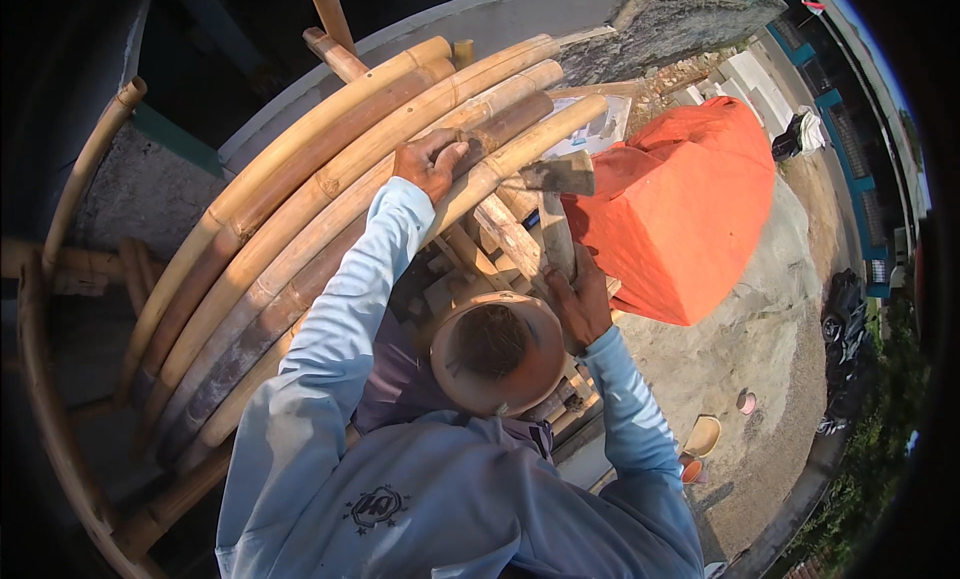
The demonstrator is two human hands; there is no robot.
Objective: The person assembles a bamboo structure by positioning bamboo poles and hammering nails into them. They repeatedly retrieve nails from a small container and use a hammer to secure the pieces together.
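My left hand (430,164) rests on a row of bamboo poles (330,184), its thumb and fingers closed in a pinch. What lies between the fingertips is too small to make out. My right hand (583,304) is wrapped round the wooden handle of a hatchet (556,229). The broad head of this hatchet points away from me, just right of the nearest pole's end. Between my arms a round clay-coloured bowl (448,364) holds a tangle of thin brown pieces. Wood offcuts (508,234) are piled just beyond the bowl.
An orange tarp (690,209) covers a mound on the right. A low wall (430,29) runs behind the poles. More bamboo (65,409) stands along the left side. A shallow basin (703,436) and small pots lie on the sandy ground (770,339) at lower right.
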